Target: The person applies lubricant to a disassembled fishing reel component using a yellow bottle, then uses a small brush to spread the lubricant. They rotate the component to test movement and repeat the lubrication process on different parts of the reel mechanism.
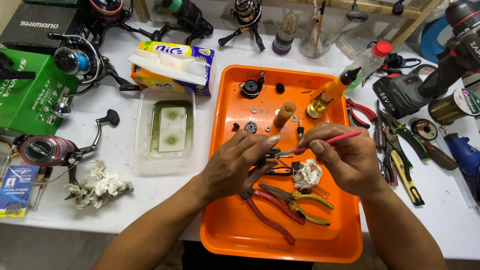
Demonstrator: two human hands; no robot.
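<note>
Left hand (239, 162): fingers pinching small black reel part (264, 160) over orange tray (225, 225) mid-table | right hand (340, 157): fingers gripping pink-handled brush (327, 141), tip touching part | step: brushing part, judged | next: steady grip, light strokes

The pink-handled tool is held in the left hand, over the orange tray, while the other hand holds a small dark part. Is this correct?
Not quite. The head view shows the pink-handled tool in the right hand, over the orange tray; the left hand holds the small dark part.
</note>
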